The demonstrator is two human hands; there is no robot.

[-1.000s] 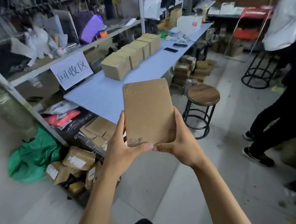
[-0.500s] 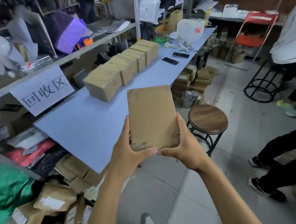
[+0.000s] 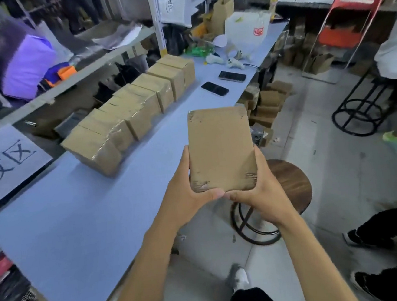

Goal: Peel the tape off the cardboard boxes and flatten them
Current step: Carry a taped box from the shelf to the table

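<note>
I hold a flat brown cardboard box (image 3: 220, 148) upright in front of me with both hands. My left hand (image 3: 186, 188) grips its lower left edge, thumb across the bottom. On the lower right edge, my right hand (image 3: 257, 193) grips it, fingers behind the card. Scuffed, torn patches show at its corners. A row of several taped cardboard boxes (image 3: 138, 112) stands on the blue table (image 3: 66, 226), to the left of and beyond my hands.
Two phones (image 3: 214, 88) and a white bag (image 3: 246, 32) lie at the table's far end. A round wooden stool (image 3: 293, 185) stands right below my hands. Stacked small boxes (image 3: 268, 104) sit on the floor. Other people's legs are at the right.
I have walked closer to the blue table while both hands keep the same hold on the flat box. The row of boxes and the stool now appear nearer.
</note>
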